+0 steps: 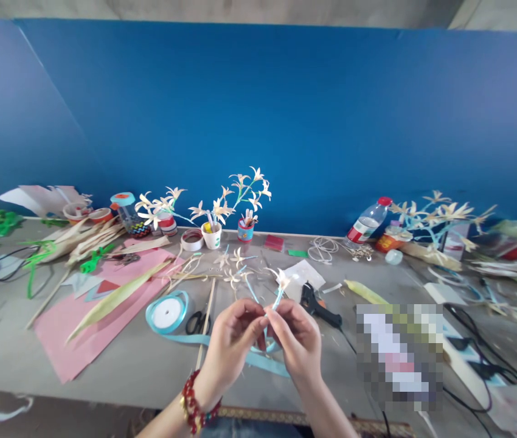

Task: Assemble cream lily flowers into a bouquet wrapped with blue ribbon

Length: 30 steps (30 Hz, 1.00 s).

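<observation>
In front of me, above the table, my left hand [239, 331] and my right hand [295, 334] meet with fingertips pinched together. Between them is the light-blue wrapped stem of a pale handmade flower [282, 280], whose bloom points up past my right fingers. Light-blue ribbon [267, 363] hangs and lies beneath my hands; it seems to run from the ribbon spool [166, 312] on the left. Exactly how the ribbon sits in my fingertips is hidden. Several loose pale flowers [238, 258] with blue stems lie just beyond my hands.
Black scissors [195, 323] and a thin stick [207, 316] lie by the spool. A glue gun [320, 306] rests to the right, near a power strip [461, 350] with cables. Pink paper [64, 328] and a dried husk [115, 304] cover the left. Flowers stand in a cup [211, 238] behind.
</observation>
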Each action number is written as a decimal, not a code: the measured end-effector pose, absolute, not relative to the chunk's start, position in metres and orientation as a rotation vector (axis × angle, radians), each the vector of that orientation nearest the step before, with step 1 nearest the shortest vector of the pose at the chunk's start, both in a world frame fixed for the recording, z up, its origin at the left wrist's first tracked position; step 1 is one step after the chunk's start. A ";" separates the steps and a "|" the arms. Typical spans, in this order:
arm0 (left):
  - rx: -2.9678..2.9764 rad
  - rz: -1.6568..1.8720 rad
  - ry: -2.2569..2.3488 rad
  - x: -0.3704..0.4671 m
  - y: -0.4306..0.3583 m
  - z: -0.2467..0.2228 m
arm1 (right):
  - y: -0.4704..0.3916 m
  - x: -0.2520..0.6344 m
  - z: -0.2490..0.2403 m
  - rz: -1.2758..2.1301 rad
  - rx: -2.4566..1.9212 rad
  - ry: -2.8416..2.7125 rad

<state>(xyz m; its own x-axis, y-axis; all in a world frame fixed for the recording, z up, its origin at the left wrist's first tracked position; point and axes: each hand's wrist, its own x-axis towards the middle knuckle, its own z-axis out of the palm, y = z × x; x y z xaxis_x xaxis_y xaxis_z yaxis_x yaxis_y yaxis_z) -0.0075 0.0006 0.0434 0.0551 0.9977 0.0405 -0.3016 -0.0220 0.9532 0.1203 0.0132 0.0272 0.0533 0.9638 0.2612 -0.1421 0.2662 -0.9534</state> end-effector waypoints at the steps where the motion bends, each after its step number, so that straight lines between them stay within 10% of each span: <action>1: 1.025 1.306 0.928 -0.008 0.001 0.044 | 0.013 0.120 0.027 1.035 -0.921 -1.195; 30: 1.043 1.355 0.938 -0.011 0.000 0.039 | 0.015 0.129 0.022 1.084 -0.884 -1.293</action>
<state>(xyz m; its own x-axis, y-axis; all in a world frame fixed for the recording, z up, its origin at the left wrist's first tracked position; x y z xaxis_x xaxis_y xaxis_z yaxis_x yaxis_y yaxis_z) -0.0108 -0.0004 0.0386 0.0217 0.9978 0.0624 -0.2926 -0.0534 0.9547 0.1290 0.0154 0.0219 -0.0419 0.9557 0.2912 -0.1192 0.2846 -0.9512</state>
